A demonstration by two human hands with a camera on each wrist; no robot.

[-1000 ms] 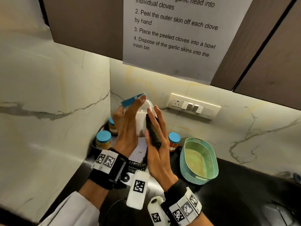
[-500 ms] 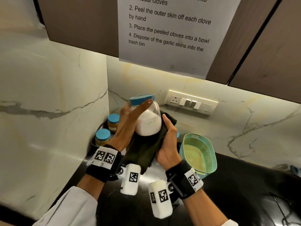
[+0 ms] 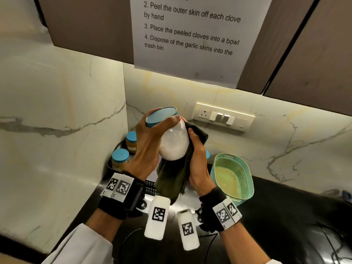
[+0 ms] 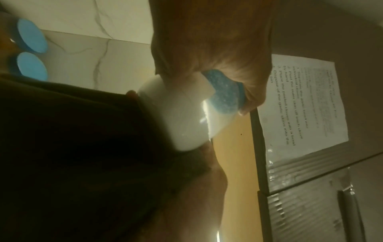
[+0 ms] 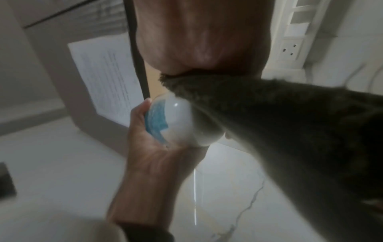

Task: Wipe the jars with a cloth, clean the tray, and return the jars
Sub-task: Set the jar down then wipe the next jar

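Observation:
A clear jar (image 3: 174, 142) of white powder with a blue lid (image 3: 161, 116) is held up, tilted, above the counter. My left hand (image 3: 150, 141) grips it round the lid and shoulder (image 4: 182, 114). My right hand (image 3: 198, 161) holds a dark green cloth (image 3: 175, 178) against the jar's right side (image 5: 186, 124). The cloth (image 5: 290, 131) hangs down below the jar. Two blue-lidded jars (image 3: 120, 159) (image 3: 131, 141) stand on a dark tray (image 3: 111, 164) in the corner. A third blue lid (image 3: 207, 154) peeks out behind my right hand.
A teal perforated basket (image 3: 233, 176) stands on the black counter (image 3: 285, 216) right of my hands. Marble walls meet in the corner behind the tray. A switch panel (image 3: 222, 116) is on the back wall, and a paper sheet (image 3: 190, 35) hangs from the cabinets above.
The jar has tipped from lid-away through upright to lid toward me. My right hand, first flat against it, now wraps the cloth round its right side.

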